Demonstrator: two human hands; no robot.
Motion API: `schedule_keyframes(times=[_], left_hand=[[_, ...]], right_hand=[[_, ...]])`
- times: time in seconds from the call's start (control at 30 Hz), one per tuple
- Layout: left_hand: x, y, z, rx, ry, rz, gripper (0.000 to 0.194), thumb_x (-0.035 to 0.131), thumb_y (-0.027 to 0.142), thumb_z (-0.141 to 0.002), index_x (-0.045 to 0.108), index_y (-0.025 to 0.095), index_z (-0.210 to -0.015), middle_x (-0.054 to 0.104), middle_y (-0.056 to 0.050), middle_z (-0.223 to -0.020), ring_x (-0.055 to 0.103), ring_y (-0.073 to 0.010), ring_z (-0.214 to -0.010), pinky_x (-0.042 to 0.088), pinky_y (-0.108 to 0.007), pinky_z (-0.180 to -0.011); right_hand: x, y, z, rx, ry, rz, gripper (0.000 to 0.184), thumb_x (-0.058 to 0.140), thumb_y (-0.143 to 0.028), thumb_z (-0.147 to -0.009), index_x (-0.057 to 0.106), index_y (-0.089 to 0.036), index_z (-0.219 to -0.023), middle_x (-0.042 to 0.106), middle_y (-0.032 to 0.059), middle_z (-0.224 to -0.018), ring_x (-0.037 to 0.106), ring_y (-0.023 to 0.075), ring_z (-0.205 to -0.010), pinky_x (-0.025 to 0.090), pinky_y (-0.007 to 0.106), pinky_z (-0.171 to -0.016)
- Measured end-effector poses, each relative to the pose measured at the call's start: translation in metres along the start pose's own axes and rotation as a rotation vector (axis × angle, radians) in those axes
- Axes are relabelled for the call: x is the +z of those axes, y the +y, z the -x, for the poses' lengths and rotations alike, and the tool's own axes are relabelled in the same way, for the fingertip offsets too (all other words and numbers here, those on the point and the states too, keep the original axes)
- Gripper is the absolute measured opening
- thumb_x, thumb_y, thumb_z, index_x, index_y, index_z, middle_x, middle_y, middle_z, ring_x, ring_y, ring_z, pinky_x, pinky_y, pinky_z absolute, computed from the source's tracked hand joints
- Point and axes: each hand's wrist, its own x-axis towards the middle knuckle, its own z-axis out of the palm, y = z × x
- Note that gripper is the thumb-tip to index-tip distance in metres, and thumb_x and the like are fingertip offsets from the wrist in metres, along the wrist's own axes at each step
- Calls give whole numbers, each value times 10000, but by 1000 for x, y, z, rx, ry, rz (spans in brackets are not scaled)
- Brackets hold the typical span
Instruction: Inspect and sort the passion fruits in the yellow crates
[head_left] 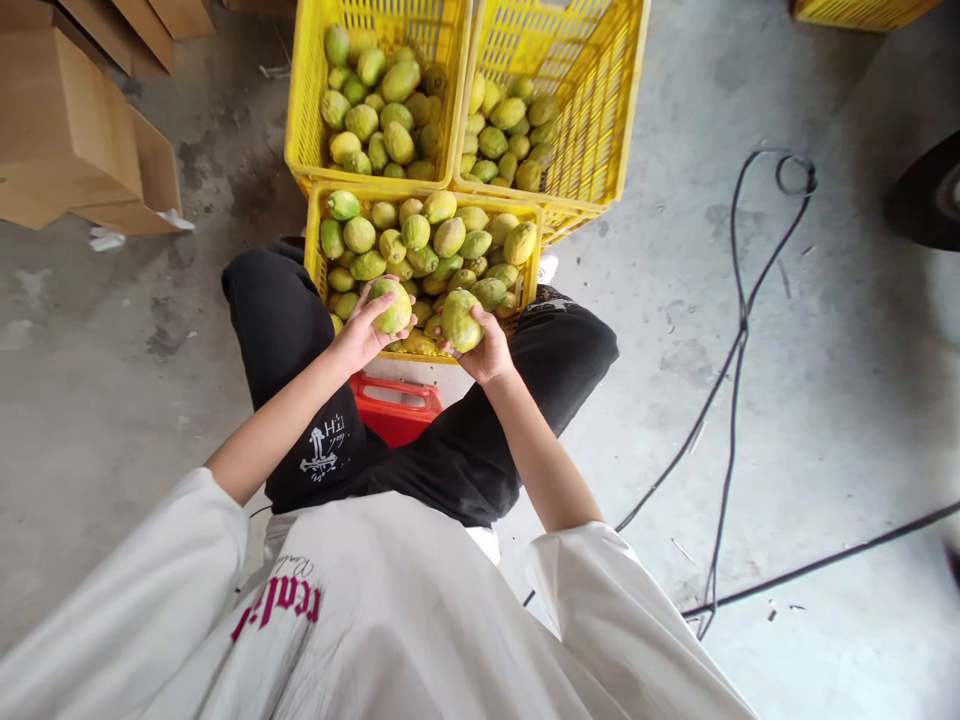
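Observation:
I sit with a yellow plastic crate (315,215) between my knees, filled with several green-yellow fruits (448,237). My left hand (361,335) is wrapped round one green-yellow fruit (394,308) just above the crate's near edge. My right hand (489,352) grips another, larger fruit (459,320) beside it. Both hands are closed on their fruit, held close together over the crate.
Two more yellow crates (300,120) (622,110) with the same fruit stand behind the near one. A red stool (396,408) shows under my legs. Cardboard boxes (67,120) lie far left. Black cables (739,330) run across the concrete floor at right.

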Motion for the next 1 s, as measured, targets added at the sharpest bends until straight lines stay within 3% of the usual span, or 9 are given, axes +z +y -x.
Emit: schedule_keyframes(times=[0.07,0.17,0.27,0.37,0.5,0.73,0.87,1.0], left_hand=[[-1,1,0,-24,15,21,225,759,256,-957,699,241,-1174,824,-54,-974,852,-245,-819,599,-282,-636],[-2,1,0,-53,46,47,344,650,213,-944,710,232,-1282,829,-67,-1002,906,-322,-1042,707,-365,-808],[-1,0,1,-30,58,56,480,658,163,-939,689,262,-1408,834,-40,-1059,903,-338,-1192,733,-449,-1010],[-1,-1,1,-11,27,28,497,737,155,-946,673,281,-1422,858,-41,-1155,905,-309,-1175,725,-411,-1011],[-3,0,1,6,-27,-37,439,862,206,-958,696,271,-1359,863,-44,-1126,886,-236,-938,703,-329,-852],[-6,-3,0,33,-58,-87,562,1029,287,-859,714,306,-1324,794,17,-969,810,-176,-759,634,-254,-685],[-5,-2,-1,16,-77,-89,573,1031,306,-817,707,283,-1289,800,0,-959,805,-190,-751,600,-248,-638],[-2,2,0,-54,14,-20,418,843,332,-936,731,253,-1331,856,-71,-1062,880,-279,-903,684,-335,-748]], right_hand=[[1,-2,0,16,-9,-14,407,821,-550,-970,696,-284,-1252,873,59,-1129,878,341,-1123,716,348,-695],[2,-6,1,21,-18,-43,404,754,-580,-966,695,-275,-1225,879,85,-1108,864,393,-1206,779,478,-849],[5,-8,3,20,-20,-66,385,737,-554,-950,691,-284,-1220,886,91,-1139,845,418,-1286,779,591,-982],[9,-6,4,4,-20,-73,395,778,-524,-923,700,-291,-1233,887,87,-1152,839,427,-1319,759,656,-1056],[8,-2,2,-17,-1,-46,430,871,-521,-867,710,-291,-1193,877,73,-1115,853,421,-1284,772,630,-1042],[0,-3,0,-11,80,-9,489,963,-502,-824,737,-304,-1209,858,18,-1044,872,311,-1039,758,380,-766],[1,-3,0,-8,76,-1,517,955,-477,-826,704,-323,-1251,858,-8,-1051,881,321,-1086,772,419,-836],[6,-4,2,4,73,-57,402,840,-495,-909,665,-318,-1225,874,23,-1071,874,366,-1244,780,520,-991]])
